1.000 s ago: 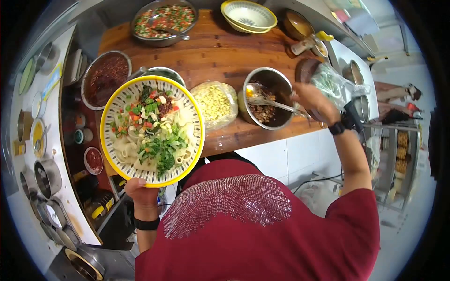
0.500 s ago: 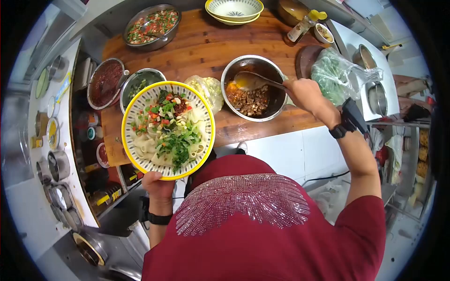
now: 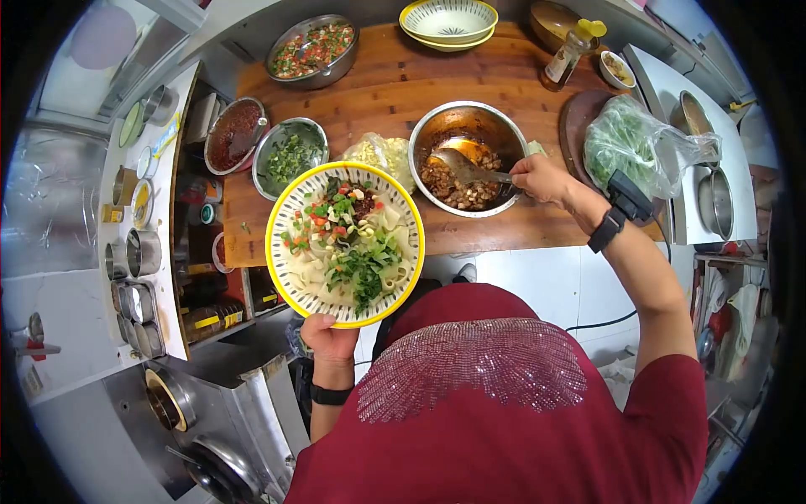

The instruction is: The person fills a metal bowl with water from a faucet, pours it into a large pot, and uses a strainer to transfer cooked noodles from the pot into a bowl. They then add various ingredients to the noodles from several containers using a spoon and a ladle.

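My left hand (image 3: pixel 329 338) grips the near rim of a yellow-edged bowl (image 3: pixel 284 277), thumb on top. Wide flat noodles (image 3: pixel 315 273) fill it, topped with chopped greens (image 3: pixel 368 273), diced red and white vegetables, and a dark red sauce. With my right hand (image 3: pixel 546 181) I hold the handle of a metal spoon (image 3: pixel 470 170). Its head rests in a steel bowl (image 3: pixel 428 134) among brown diced meat (image 3: pixel 474 195) in reddish oil. Between the two bowls, a plastic bag of pale yellow bits (image 3: pixel 382 155) is partly covered by the noodle bowl.
On the wooden table (image 3: pixel 386 80) stand bowls of chopped greens (image 3: pixel 290 155), red chili sauce (image 3: pixel 235 134) and diced vegetables (image 3: pixel 315 50). Stacked bowls (image 3: pixel 449 21), a yellow-capped bottle (image 3: pixel 567 63) and a bag of greens (image 3: pixel 625 143) lie farther back and right.
The spoon's head has moved down into the diced meat, where before it held oil near the far side. My view has shifted left, so everything appears farther right. Both grips remain.
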`<control>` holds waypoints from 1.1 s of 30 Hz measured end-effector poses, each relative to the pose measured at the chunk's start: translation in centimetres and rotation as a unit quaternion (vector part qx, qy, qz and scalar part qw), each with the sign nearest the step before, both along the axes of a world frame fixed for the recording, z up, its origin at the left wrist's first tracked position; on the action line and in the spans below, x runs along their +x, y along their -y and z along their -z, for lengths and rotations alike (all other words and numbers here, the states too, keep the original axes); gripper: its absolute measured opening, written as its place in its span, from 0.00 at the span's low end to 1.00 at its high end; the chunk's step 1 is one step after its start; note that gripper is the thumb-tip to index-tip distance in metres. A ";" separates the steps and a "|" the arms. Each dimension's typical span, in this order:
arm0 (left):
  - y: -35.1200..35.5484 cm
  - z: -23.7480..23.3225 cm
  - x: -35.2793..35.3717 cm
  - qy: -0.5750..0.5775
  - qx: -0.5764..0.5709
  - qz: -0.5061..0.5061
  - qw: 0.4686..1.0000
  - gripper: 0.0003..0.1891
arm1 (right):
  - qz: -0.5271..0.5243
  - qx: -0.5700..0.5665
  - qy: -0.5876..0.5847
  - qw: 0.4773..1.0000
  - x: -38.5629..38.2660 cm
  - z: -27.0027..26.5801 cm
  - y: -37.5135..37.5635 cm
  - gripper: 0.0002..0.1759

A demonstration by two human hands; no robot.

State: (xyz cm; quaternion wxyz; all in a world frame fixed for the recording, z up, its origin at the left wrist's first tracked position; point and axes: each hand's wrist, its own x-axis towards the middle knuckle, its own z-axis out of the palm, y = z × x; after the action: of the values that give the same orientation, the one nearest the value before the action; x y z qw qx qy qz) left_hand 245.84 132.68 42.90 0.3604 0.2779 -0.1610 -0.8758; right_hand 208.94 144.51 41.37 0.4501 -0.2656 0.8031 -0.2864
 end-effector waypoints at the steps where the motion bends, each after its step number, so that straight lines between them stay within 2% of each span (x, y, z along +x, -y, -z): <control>1: 0.2 0.0 0.1 -0.004 0.000 0.011 1.000 0.44 | 0.021 -0.011 0.016 1.000 0.1 0.1 -0.3 0.08; 3: 0.6 -0.4 0.0 -0.004 0.002 0.013 1.000 0.44 | 0.040 -0.019 0.032 0.999 0.4 0.0 -0.5 0.07; 5: 0.9 -0.7 -0.5 -0.015 0.002 0.017 1.000 0.43 | 0.092 -0.030 0.138 0.986 0.4 -0.5 -0.4 0.06; 12: 2.3 -0.8 -1.4 -0.008 -0.007 0.039 0.999 0.44 | 0.107 -0.001 0.163 0.981 2.1 -2.6 -1.3 0.06; 15: 3.1 -0.8 -2.0 -0.022 -0.011 0.066 0.997 0.43 | 0.138 -0.042 0.192 0.971 2.1 -2.6 -2.7 0.06; 18: 3.9 -0.8 -3.1 -0.013 -0.006 0.088 0.996 0.42 | 0.117 -0.056 0.142 0.981 3.0 -7.7 -3.7 0.06; 20: 4.5 -0.4 -4.1 -0.040 -0.003 0.093 0.995 0.42 | 0.108 -0.069 0.071 0.989 3.3 -10.4 -4.2 0.07; 24: 5.0 -0.3 -6.5 -0.087 0.000 0.119 0.989 0.40 | 0.080 -0.128 0.013 0.989 4.7 -14.8 -4.5 0.08; 26: 5.0 -0.2 -7.5 -0.118 0.010 0.143 0.983 0.40 | 0.012 -0.193 -0.112 0.975 5.7 -15.3 -4.5 0.10; 27: 5.0 -0.3 -7.9 -0.134 0.014 0.151 0.979 0.40 | -0.067 -0.184 -0.263 0.945 6.0 -15.4 -4.5 0.11; 28: 5.0 -0.5 -8.1 -0.137 0.017 0.150 0.979 0.40 | -0.069 -0.181 -0.264 0.945 6.9 -15.7 -4.3 0.11; 29: 5.0 -0.8 -8.3 -0.146 0.015 0.160 0.976 0.40 | -0.137 -0.179 -0.396 0.890 8.1 -16.3 -3.8 0.13; 30: 5.0 -0.9 -8.4 -0.155 0.012 0.170 0.973 0.40 | -0.202 -0.172 -0.517 0.814 9.0 -16.8 -3.6 0.16; 31: 5.1 -0.7 -8.5 -0.159 0.002 0.171 0.972 0.40 | -0.231 -0.137 -0.578 0.771 9.7 -17.1 -3.7 0.22; 32: 5.1 -0.6 -8.6 -0.162 0.005 0.169 0.972 0.40 | -0.234 -0.134 -0.578 0.770 10.1 -17.5 -3.8 0.22; 33: 5.2 -0.5 -8.5 -0.169 0.007 0.172 0.970 0.40 | -0.229 -0.132 -0.614 0.744 10.5 -17.9 -3.9 0.22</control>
State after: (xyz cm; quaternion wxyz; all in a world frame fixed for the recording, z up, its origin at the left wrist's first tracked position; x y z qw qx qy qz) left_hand 237.30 127.47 43.41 0.2243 0.0966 -0.1374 -0.9599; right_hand 219.47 148.39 59.31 -0.1277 -0.6167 0.7749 -0.0529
